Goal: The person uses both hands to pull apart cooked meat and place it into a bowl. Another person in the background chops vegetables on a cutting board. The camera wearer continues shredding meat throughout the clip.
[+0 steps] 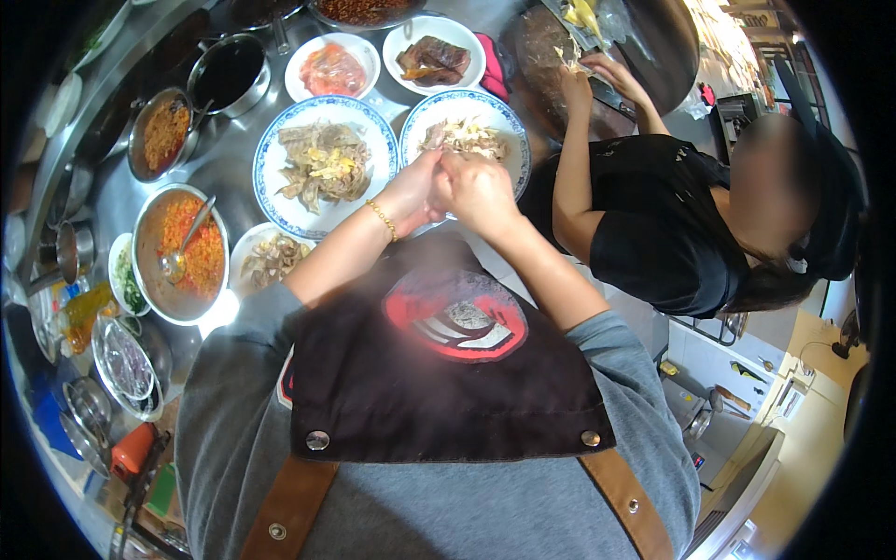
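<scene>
My left hand (420, 183), with a gold bead bracelet on its wrist, meets my right hand (479, 187) over the near edge of a blue-rimmed plate (519, 129). The fingers are bent together, and whatever may lie between them is hidden. Pale shredded food (483, 138), apparently meat, lies on that plate just beyond my knuckles. To the left, a second blue-rimmed plate (269, 192) carries a larger heap of shredded meat (329, 164) with yellow bits, perhaps skin. My left forearm passes over its lower right rim.
Behind the plates stand a bowl of reddish food under plastic (332, 70) and a bowl of dark brown pieces (435, 59). A metal bowl of orange chopped relish (189, 241) with a spoon stands left. At right, a co-worker (651, 217) handles food on a round chopping board (535, 63) beside a cleaver (616, 105).
</scene>
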`<action>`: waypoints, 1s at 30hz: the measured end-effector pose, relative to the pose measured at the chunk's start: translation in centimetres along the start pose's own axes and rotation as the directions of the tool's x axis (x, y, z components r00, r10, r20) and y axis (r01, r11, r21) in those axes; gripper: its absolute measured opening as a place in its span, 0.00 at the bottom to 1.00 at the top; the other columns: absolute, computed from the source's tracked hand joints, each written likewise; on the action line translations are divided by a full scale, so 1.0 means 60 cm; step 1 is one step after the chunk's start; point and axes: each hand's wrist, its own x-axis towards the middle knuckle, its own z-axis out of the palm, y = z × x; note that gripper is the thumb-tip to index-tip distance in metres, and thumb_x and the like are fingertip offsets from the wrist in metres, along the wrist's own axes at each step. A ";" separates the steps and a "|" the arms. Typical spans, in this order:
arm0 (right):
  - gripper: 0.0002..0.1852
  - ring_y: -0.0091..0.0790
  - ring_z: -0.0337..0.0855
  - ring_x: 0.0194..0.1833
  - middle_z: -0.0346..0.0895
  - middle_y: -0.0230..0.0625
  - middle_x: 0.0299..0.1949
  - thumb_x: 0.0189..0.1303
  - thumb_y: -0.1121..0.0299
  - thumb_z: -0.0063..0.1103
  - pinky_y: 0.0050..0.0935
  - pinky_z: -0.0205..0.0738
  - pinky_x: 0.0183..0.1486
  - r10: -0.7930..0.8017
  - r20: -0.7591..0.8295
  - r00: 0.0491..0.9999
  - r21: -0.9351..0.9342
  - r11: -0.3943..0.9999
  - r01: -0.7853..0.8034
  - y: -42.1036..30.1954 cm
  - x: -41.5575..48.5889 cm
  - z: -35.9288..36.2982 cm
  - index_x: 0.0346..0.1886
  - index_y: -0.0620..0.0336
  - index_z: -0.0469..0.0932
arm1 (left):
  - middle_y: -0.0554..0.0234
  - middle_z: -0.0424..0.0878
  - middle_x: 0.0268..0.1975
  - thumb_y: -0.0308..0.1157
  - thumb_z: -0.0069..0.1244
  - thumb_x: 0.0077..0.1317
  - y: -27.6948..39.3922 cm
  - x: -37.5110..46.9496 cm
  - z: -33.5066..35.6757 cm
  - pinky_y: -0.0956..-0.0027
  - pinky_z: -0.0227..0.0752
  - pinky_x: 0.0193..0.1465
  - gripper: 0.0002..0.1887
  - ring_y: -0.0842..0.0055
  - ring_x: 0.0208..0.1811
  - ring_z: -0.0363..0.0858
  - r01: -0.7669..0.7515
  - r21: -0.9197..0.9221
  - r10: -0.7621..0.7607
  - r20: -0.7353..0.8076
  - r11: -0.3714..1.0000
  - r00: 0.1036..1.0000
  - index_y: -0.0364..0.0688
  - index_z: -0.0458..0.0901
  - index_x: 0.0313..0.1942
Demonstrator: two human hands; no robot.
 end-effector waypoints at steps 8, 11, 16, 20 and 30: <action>0.10 0.50 0.81 0.28 0.78 0.47 0.23 0.54 0.64 0.57 0.47 0.75 0.33 0.016 -0.025 1.000 0.040 0.999 -0.015 -0.002 -0.012 0.003 0.24 0.61 0.77 | 0.74 0.68 0.24 0.52 0.29 0.75 0.012 -0.011 0.001 0.77 0.55 0.23 0.20 0.84 0.22 0.60 0.031 -0.060 -0.038 -0.107 0.998 0.994 0.49 0.70 0.33; 0.10 0.50 0.81 0.29 0.78 0.47 0.23 0.54 0.65 0.57 0.47 0.76 0.35 0.038 -0.001 0.999 0.040 0.998 -0.038 0.003 -0.013 0.000 0.24 0.61 0.77 | 0.76 0.65 0.23 0.55 0.27 0.76 0.016 -0.012 0.002 0.79 0.53 0.23 0.24 0.86 0.20 0.58 0.042 0.118 -0.032 -0.086 0.992 0.996 0.49 0.70 0.32; 0.10 0.51 0.81 0.30 0.79 0.47 0.24 0.55 0.65 0.57 0.47 0.76 0.36 -0.002 -0.013 1.000 0.056 0.998 0.003 0.006 -0.013 0.001 0.23 0.61 0.76 | 0.72 0.71 0.28 0.56 0.22 0.75 0.034 -0.018 -0.006 0.79 0.54 0.22 0.26 0.85 0.20 0.60 0.052 0.615 -0.047 -0.025 0.787 0.999 0.46 0.71 0.41; 0.10 0.51 0.82 0.31 0.79 0.47 0.25 0.55 0.64 0.57 0.47 0.76 0.37 0.008 0.010 1.000 0.043 0.999 -0.008 0.007 -0.012 0.006 0.25 0.62 0.77 | 0.70 0.74 0.28 0.51 0.23 0.75 0.036 -0.020 -0.005 0.78 0.60 0.23 0.24 0.83 0.21 0.65 0.042 0.657 -0.026 -0.035 0.753 0.999 0.44 0.73 0.38; 0.11 0.50 0.82 0.31 0.80 0.47 0.26 0.58 0.64 0.54 0.45 0.76 0.37 0.101 0.072 0.992 0.119 0.987 -0.109 -0.004 -0.006 -0.006 0.27 0.62 0.77 | 0.62 0.78 0.32 0.40 0.28 0.73 0.031 -0.024 -0.007 0.74 0.70 0.34 0.19 0.77 0.30 0.75 0.004 0.351 -0.017 0.032 0.937 0.999 0.38 0.74 0.41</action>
